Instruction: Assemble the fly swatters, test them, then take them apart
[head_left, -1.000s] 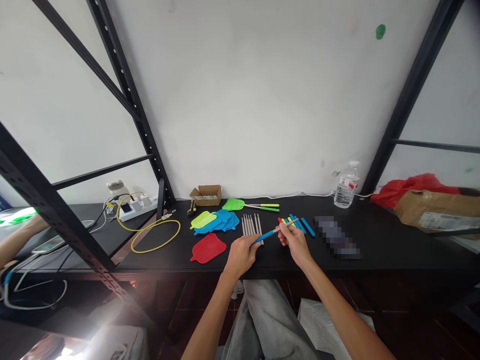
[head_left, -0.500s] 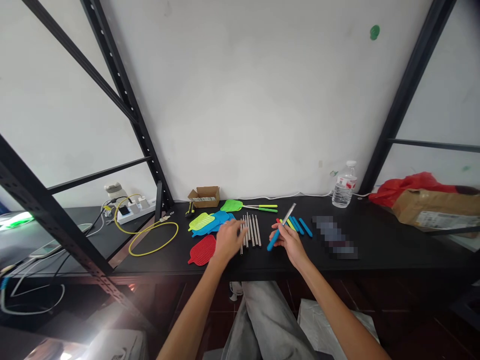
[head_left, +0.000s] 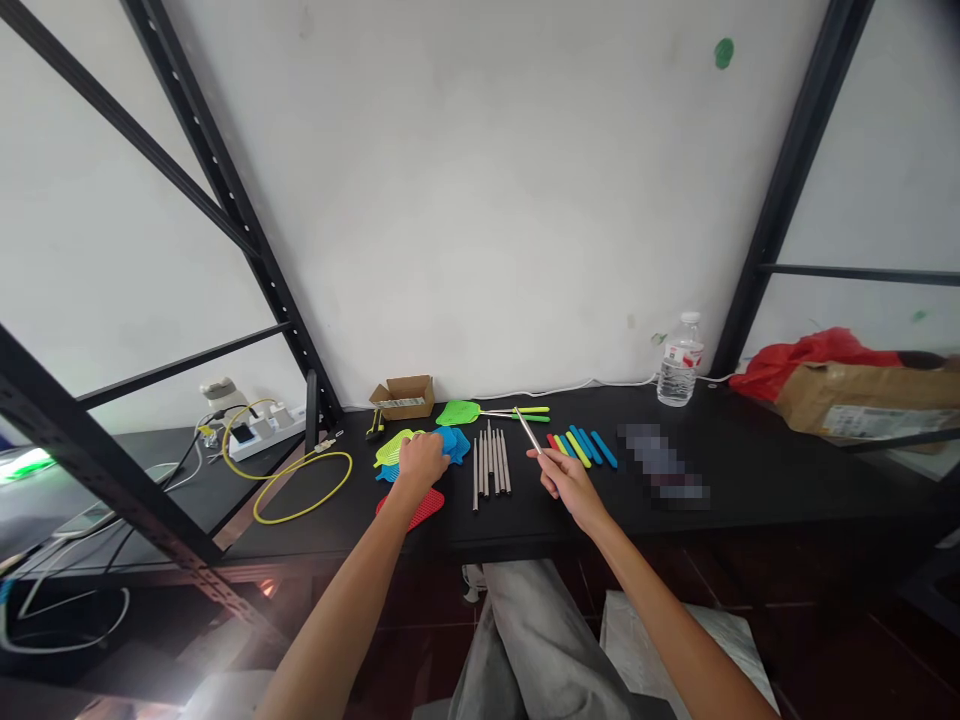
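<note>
Looks forward and down from the wearer's head; sits close above grey trousers; faces pale wall beyond black tabletop.

Rod, one: slim, straight, silver metal; near end enclosed in your right grip, bare far end slanting up and to the left. Blue mesh heads: flat, overlapping, lying on the left part of the table; middle hidden from you by your left grip, edges showing to either side. Yellow-green mesh head, one: flat, on the pile's left, right part covered by your left grip.
</note>
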